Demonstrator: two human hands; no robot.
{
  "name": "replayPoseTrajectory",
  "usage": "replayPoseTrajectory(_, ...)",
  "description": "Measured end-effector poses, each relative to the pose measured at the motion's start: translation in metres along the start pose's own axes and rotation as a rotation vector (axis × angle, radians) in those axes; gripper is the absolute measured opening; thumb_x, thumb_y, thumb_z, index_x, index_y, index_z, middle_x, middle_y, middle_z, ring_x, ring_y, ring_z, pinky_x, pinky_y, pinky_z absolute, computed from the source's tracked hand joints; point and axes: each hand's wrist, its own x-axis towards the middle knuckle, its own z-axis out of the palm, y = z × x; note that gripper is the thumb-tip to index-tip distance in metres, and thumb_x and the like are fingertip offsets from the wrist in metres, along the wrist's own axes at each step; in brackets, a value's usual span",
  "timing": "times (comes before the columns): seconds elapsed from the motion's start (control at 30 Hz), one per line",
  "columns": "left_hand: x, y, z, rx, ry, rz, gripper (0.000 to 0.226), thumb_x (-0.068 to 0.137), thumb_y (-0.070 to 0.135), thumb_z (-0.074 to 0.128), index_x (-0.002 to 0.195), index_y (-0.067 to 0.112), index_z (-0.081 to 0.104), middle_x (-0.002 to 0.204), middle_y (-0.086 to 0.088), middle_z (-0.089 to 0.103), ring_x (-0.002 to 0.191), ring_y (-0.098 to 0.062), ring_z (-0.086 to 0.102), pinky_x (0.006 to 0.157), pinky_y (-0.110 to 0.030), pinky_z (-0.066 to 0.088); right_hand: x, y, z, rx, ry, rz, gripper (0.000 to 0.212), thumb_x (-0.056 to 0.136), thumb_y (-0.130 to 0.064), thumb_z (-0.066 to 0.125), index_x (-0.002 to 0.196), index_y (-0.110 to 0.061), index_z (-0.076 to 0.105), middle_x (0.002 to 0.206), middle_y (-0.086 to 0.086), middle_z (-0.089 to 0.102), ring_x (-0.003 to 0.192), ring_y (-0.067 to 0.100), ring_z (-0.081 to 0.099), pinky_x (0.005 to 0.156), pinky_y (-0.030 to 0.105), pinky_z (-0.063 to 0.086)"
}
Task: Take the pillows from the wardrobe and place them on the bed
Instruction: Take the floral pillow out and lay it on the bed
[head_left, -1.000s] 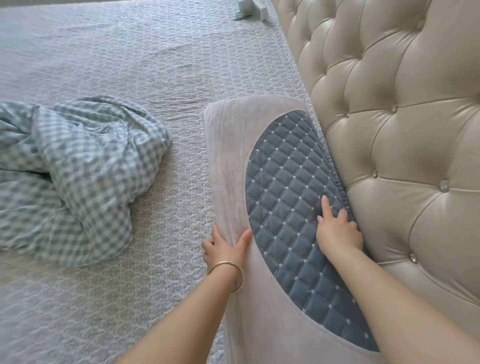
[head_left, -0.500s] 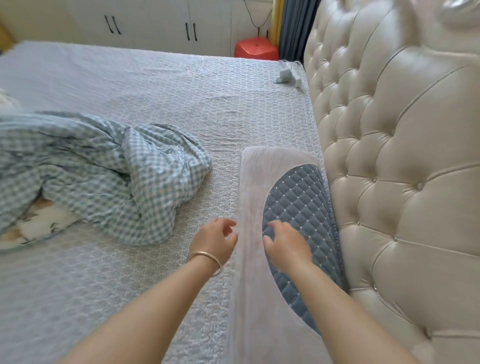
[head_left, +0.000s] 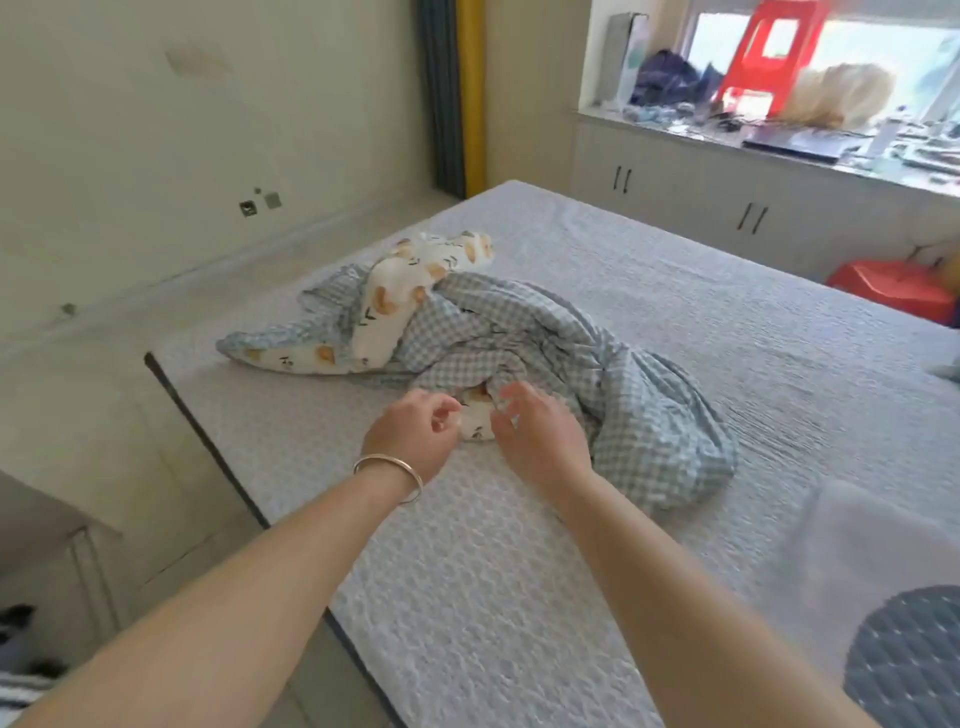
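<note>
Left hand (head_left: 410, 434): fingers loosely curled, apart, holding nothing (bangle (head_left: 388, 470) at wrist).
Right hand (head_left: 540, 439): fingers spread, empty, tips at the checked blanket (head_left: 571, 364).
Pillow (head_left: 883, 597): on bed (head_left: 467, 597), right of the fingers, near corner.

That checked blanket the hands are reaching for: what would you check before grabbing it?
1. Both hands free: ok. Left hand and right hand hold nothing.
2. Hands at the blanket: ok, at its near edge.
3. Grip made: not ok, fingers open.
4. Blanket lying loose: cannot tell; a printed cloth is tangled in it.
5. Pillow on the bed: ok, clear of the blanket.
</note>
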Motion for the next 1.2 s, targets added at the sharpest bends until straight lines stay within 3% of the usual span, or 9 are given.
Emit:
replayPoseTrajectory(0.1,0.026,-0.065,-0.070,0.026,0.109,-0.066,0.024,0.089,0.030,0.057,0.110,0.023,0.064,0.113,-0.002,0.060,0.096,-0.019,0.062,0.083,-0.035,0.050,0.043,-0.085,0.043,0.017,-0.032,-0.134,0.039,0.094,-0.032,0.042,0.130,-0.021,0.048,0.126,0.003,0.059,0.115,0.023,0.052,0.082,0.033,0.043)
replayPoseTrajectory(0.5,0.043,-0.309,-0.302,0.096,0.489,-0.477,0.028,0.087,0.028,0.057,0.113,0.023,0.061,0.113,0.000,0.058,0.098,-0.021,0.060,0.088,-0.036,0.048,0.144,-0.387,0.214,0.117,-0.247,-0.517,0.044,0.094,-0.032,0.043,0.137,-0.022,0.038,0.134,0.002,0.051,0.123,0.024,0.043,0.091,0.035,0.041)
replayPoseTrajectory(0.7,0.025,-0.387,-0.368,0.103,0.625,-0.641,0.035,0.089,0.030,0.056,0.124,0.026,0.053,0.117,0.003,0.055,0.097,-0.016,0.057,0.087,-0.034,0.048,0.157,-0.503,0.285,0.120,-0.367,-0.709,0.045,0.094,-0.035,0.043,0.137,-0.023,0.037,0.134,0.001,0.051,0.122,0.022,0.045,0.092,0.037,0.042)
replayPoseTrajectory(0.93,0.032,-0.465,-0.451,0.134,0.761,-0.809,0.041,0.089,0.028,0.054,0.129,0.021,0.048,0.122,-0.001,0.053,0.104,-0.021,0.057,0.087,-0.036,0.047,0.188,-0.628,0.345,0.123,-0.468,-0.922,0.044,0.094,-0.033,0.043,0.136,-0.020,0.039,0.133,0.002,0.051,0.123,0.023,0.044,0.093,0.035,0.041)
replayPoseTrajectory(1.2,0.045,-0.548,-0.493,0.094,0.910,-0.975,0.041,0.090,0.029,0.053,0.130,0.022,0.047,0.129,-0.005,0.050,0.104,-0.025,0.060,0.085,-0.041,0.050,0.194,-0.735,0.418,0.093,-0.563,-1.080,0.043,0.093,-0.030,0.044,0.135,-0.022,0.039,0.132,0.001,0.053,0.122,0.022,0.046,0.091,0.034,0.041)
